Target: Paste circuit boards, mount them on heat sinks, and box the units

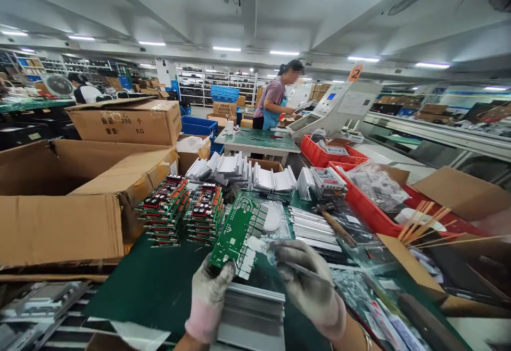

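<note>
My left hand [211, 292], in a white glove with a pink cuff, grips a green circuit board [235, 234] by its lower left corner. The board is tilted up, and white patches line its right edge. My gloved right hand [305, 282] is closed round a thin-handled tool [261, 245] with a white-coated end, which is at the board's right edge; its exact kind is unclear. Below the board lies a grey ribbed metal heat sink [253, 314]. Stacks of populated circuit boards [163, 212] stand behind my left hand.
Metal profiles [231, 167] line the back of the green table [139, 292]. A hammer [339, 227] and metal strips [313, 228] lie to the right. Red bins [371, 212] stand beyond; an open carton [59, 228] is at left. A co-worker [275, 98] stands by a machine.
</note>
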A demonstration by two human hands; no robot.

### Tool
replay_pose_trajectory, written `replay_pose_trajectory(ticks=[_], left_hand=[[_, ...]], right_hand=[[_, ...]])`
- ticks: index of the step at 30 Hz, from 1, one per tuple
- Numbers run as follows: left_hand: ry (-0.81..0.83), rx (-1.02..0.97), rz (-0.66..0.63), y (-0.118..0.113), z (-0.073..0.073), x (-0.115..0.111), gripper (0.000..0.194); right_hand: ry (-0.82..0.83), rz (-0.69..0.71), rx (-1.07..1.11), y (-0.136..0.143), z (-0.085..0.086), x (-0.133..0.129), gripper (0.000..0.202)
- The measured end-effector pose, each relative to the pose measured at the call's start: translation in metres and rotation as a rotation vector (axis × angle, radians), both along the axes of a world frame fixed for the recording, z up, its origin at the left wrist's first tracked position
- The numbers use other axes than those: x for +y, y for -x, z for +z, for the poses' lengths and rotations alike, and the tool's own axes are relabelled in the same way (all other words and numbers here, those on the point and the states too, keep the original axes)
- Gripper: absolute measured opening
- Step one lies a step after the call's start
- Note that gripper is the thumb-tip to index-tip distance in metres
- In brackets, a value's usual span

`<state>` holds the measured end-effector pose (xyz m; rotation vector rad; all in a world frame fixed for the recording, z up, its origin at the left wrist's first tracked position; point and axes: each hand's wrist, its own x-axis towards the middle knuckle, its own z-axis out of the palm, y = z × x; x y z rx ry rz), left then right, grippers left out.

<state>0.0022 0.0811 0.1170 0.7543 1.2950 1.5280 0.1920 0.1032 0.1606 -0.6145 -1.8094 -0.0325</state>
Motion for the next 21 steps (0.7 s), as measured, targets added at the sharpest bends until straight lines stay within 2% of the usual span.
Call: replay_pose_trajectory(ticks=[6, 13, 17, 21], left_hand=[[0.036, 0.114, 0.016, 0.007, -0.007, -0.002, 0.056], [0.001, 0.151, -0.023, 0.011, -0.017, -0.004, 0.052], [-0.011, 0.092, -0.008, 0.011, -0.020, -0.003, 0.052], [-0.019, 0.016, -0.012, 0.011, -0.023, -0.003, 0.051]], right_hand=[[-0.035, -0.184, 0.058, -0.007, 0.005, 0.024, 0.010], [-0.093, -0.359, 0.088, -0.011, 0.008, 0.034, 0.012], [-0.067, -0.355, 0.099, -0.011, 0.000, 0.028, 0.010], [0.002, -0.206, 0.040, -0.005, -0.012, -0.001, 0.014]])
